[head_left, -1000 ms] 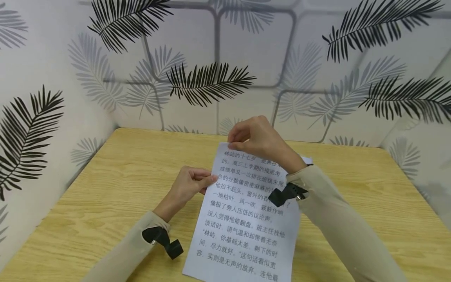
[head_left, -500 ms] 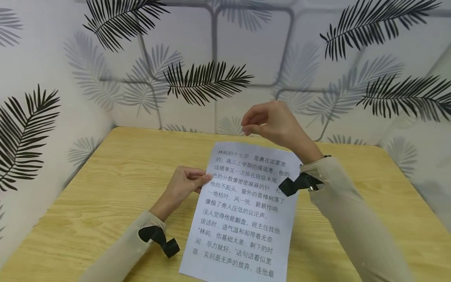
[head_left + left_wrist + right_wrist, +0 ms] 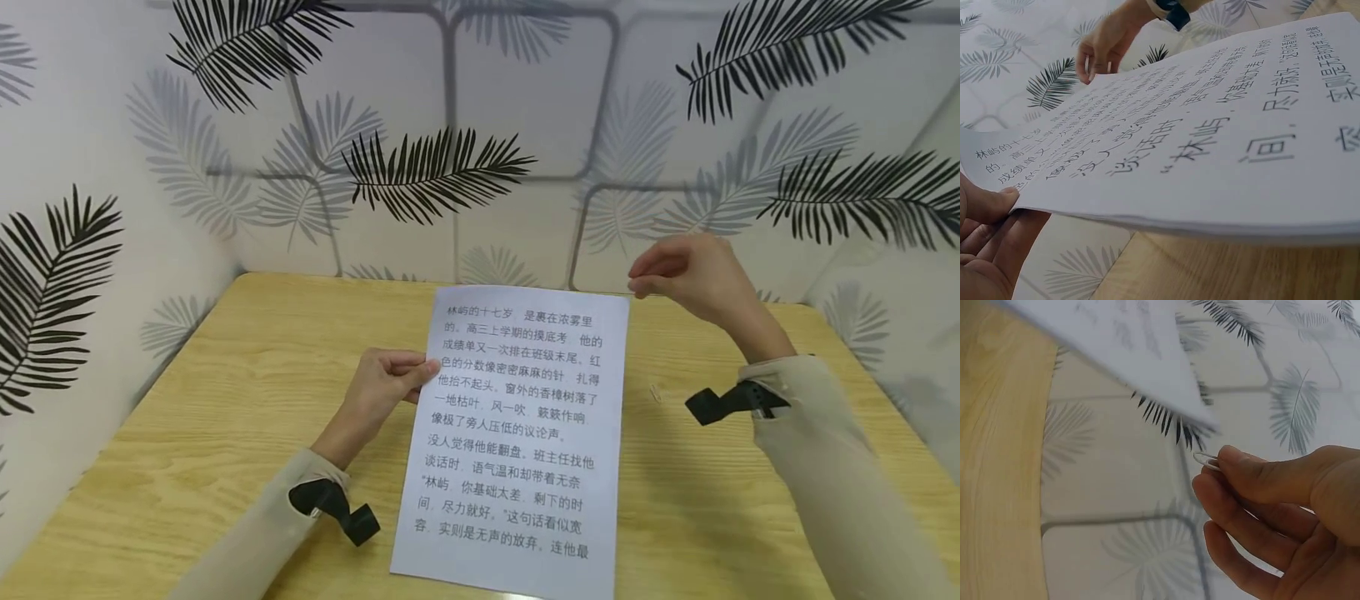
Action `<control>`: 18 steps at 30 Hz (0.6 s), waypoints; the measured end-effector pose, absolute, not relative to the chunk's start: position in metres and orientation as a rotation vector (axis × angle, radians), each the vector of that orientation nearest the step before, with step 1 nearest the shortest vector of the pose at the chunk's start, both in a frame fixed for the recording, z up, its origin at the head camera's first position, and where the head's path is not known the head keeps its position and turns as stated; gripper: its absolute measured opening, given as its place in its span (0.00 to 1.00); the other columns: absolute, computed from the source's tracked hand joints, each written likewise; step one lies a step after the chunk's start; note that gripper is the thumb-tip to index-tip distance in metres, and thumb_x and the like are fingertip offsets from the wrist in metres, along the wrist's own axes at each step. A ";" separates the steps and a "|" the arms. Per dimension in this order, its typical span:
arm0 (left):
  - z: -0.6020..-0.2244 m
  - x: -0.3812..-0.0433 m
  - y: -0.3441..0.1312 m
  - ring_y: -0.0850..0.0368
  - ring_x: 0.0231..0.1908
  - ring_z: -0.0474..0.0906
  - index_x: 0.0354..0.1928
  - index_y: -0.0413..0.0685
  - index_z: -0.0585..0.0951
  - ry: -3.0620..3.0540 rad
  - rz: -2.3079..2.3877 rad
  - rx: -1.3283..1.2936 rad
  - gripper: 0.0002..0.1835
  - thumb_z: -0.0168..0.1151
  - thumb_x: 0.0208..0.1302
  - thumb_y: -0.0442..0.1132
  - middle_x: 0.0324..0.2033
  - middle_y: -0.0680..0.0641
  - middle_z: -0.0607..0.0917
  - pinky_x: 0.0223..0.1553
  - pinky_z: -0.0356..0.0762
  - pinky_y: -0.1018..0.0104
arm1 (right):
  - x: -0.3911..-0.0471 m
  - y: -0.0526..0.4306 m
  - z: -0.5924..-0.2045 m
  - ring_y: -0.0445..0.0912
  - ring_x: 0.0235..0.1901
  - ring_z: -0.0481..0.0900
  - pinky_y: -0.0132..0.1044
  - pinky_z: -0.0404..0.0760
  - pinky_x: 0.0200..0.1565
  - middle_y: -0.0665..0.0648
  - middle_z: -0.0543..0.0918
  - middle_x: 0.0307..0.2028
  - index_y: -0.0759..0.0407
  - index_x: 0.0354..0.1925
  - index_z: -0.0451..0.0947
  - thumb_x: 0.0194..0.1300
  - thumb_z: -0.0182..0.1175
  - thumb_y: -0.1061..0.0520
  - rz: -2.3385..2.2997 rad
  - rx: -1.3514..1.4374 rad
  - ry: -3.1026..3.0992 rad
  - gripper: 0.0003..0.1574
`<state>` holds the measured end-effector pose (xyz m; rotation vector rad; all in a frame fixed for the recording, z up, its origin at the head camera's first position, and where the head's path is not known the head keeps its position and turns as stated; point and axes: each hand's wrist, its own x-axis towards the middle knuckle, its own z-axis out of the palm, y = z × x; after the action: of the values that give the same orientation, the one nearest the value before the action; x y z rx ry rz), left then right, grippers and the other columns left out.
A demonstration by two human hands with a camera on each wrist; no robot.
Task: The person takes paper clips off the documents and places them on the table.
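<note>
My left hand [image 3: 378, 400] pinches the left edge of a thin stack of printed paper sheets [image 3: 517, 442], thumb on top and fingers beneath. The left wrist view shows the layered edge of the paper stack [image 3: 1222, 234], raised over the table. Just beyond the stack's top right corner, my right hand [image 3: 701, 279] is apart from the paper. Between its thumb and index finger it pinches a small pale paper clip [image 3: 1205, 460], seen in the right wrist view with its looped end sticking out toward the paper's corner.
A second small clip-like piece [image 3: 656, 393] lies on the wooden table [image 3: 247, 367], right of the paper. Behind the table stands a leaf-patterned wall [image 3: 525, 92], with another patterned side [image 3: 60, 275] at the left.
My right hand has come away from the paper's top left corner, lifted, and moved right past the top right corner. My left hand keeps its grip; the paper now stands straighter in view.
</note>
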<state>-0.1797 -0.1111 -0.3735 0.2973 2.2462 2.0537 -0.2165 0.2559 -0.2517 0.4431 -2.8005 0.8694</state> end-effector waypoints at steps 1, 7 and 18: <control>-0.373 -0.179 -0.112 0.56 0.25 0.85 0.45 0.27 0.82 2.248 2.054 0.292 0.13 0.64 0.64 0.32 0.34 0.36 0.87 0.29 0.84 0.66 | -0.217 0.265 -0.259 0.43 0.29 0.85 0.38 0.77 0.35 0.57 0.88 0.32 0.61 0.41 0.83 0.62 0.67 0.58 0.869 0.432 -2.814 0.09; -0.373 -0.177 -0.113 0.56 0.26 0.85 0.45 0.27 0.82 2.240 2.068 0.284 0.13 0.63 0.64 0.32 0.34 0.37 0.87 0.29 0.83 0.67 | -0.219 0.302 -0.314 0.44 0.27 0.84 0.37 0.81 0.33 0.56 0.87 0.29 0.64 0.37 0.81 0.62 0.66 0.63 0.886 0.486 -2.926 0.05; -0.372 -0.176 -0.111 0.57 0.26 0.85 0.46 0.27 0.82 2.248 2.072 0.264 0.13 0.63 0.64 0.31 0.34 0.36 0.87 0.30 0.84 0.67 | -0.218 0.301 -0.373 0.43 0.28 0.82 0.38 0.78 0.33 0.52 0.85 0.27 0.62 0.33 0.81 0.56 0.69 0.66 0.798 0.592 -3.030 0.05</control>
<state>-0.1765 -0.1105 -0.3719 0.2642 2.2481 2.0722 -0.2183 0.3014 -0.3733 0.5920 -3.0304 0.7975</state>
